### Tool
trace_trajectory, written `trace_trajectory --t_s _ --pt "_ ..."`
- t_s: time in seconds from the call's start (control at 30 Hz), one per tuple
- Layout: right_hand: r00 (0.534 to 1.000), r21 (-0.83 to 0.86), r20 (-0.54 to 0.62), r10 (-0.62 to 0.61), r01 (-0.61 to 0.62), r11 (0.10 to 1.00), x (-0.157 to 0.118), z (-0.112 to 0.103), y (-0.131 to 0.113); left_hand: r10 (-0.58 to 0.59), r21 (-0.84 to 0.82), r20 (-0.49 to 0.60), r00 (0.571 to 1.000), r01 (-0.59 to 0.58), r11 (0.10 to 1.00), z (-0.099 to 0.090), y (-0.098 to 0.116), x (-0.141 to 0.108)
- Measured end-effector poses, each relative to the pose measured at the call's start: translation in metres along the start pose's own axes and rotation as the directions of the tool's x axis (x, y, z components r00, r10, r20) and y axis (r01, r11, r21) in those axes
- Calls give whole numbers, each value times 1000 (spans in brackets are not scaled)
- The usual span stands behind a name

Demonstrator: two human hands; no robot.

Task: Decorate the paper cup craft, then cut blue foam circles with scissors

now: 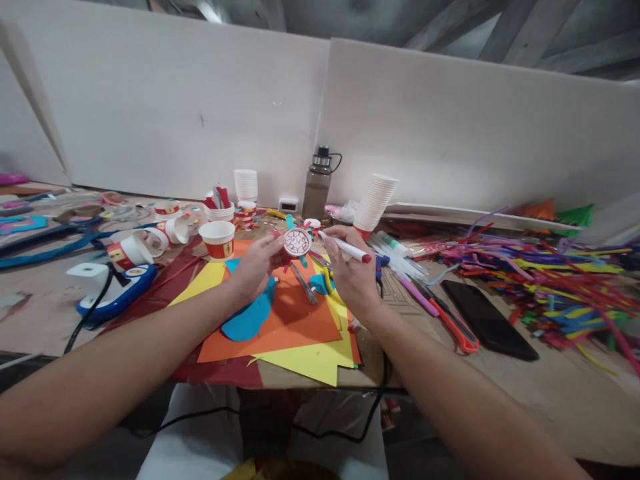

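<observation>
My left hand (256, 268) pinches the edge of a round white paper disc (298, 243), its face towards me. Red lines are drawn on the disc, and red and teal strips stick out around its rim. In my right hand (354, 273) is a white marker (353, 249) with a red end; its other end points at the disc, a small gap away. Beneath lie orange paper (295, 327), yellow paper (310, 363) and a blue paper cut-out (247, 320). Scissors (305, 285) rest on the orange sheet.
A paper cup (218, 240) and a blue-white corded device (117, 293) stand left. Behind are a water bottle (317, 183) and stacked cups (376, 201). To the right lie a utility knife (455, 327), a phone (487, 319) and many pipe cleaners (565, 273).
</observation>
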State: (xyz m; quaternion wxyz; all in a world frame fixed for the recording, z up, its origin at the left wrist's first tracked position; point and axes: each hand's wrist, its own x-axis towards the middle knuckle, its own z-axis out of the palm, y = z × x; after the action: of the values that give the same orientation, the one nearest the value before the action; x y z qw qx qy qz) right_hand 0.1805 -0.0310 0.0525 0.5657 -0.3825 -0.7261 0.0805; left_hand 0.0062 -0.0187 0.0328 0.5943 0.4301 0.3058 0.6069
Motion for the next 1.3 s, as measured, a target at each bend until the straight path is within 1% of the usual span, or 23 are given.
trace_trajectory --t_s 0.07,0.13,0.2,0.27,0.33,0.4,0.47,0.53,0.6,0.67,0.73,0.8,0.87,0.93,0.97,1.03,1.1,1.2,1.3 --pt "1000 14 0 -4 4 1000 1 -1 4 -30 -50 -25 999 28 998 -3 0 3" --pt "1000 -26 14 -8 9 1000 2 -1 10 -48 -100 -74 996 41 994 -5 1 7" --pt "999 -115 39 8 -3 993 4 0 17 -56 -133 -129 990 39 990 -5 3 9" --pt "993 -247 91 75 -50 968 5 2 21 -57 -138 -181 982 32 990 -5 5 11" --pt "968 -390 174 182 -102 915 5 4 24 -43 -117 -208 977 19 993 -6 5 12" --pt "924 -493 274 266 -102 864 3 8 25 -24 -88 -199 980 7 996 -8 3 12" --pt "888 -549 358 289 -50 834 0 11 25 -15 -68 -177 984 3 998 -10 0 13" --pt "865 -587 413 286 13 810 -3 13 25 -19 -60 -172 985 9 998 -11 -2 13" --pt "842 -616 451 295 55 786 -6 13 25 -27 -55 -175 984 17 998 -11 -3 13" --pt "827 -627 467 313 61 777 -7 13 24 -30 -41 -170 985 24 999 -10 -2 12" --pt "842 -606 446 305 33 795 -7 12 23 -16 -19 -167 986 13 1000 -8 -1 11" --pt "879 -545 382 286 -36 838 -4 12 22 16 -1 -168 986 -17 1000 -8 0 10" --pt "906 -416 319 278 -130 900 -1 11 22 56 21 -167 984 -53 998 -8 -1 10" --pt "910 -216 297 290 -232 948 2 12 22 85 51 -150 985 -78 996 -8 -2 11" --pt "905 -107 305 298 -278 954 3 13 23 94 68 -137 986 -85 994 -8 -3 11" --pt "883 76 338 327 -372 925 4 15 25 98 98 -110 989 -87 991 -8 -4 10" --pt "852 181 379 361 -451 874 3 16 26 83 119 -86 993 -72 990 -8 -5 9" --pt "819 220 400 412 -522 824 1 18 27 58 131 -61 996 -50 990 -8 -7 10" --pt "810 235 365 459 -558 796 0 17 24 82 207 -49 995 -70 976 -10 -8 11"
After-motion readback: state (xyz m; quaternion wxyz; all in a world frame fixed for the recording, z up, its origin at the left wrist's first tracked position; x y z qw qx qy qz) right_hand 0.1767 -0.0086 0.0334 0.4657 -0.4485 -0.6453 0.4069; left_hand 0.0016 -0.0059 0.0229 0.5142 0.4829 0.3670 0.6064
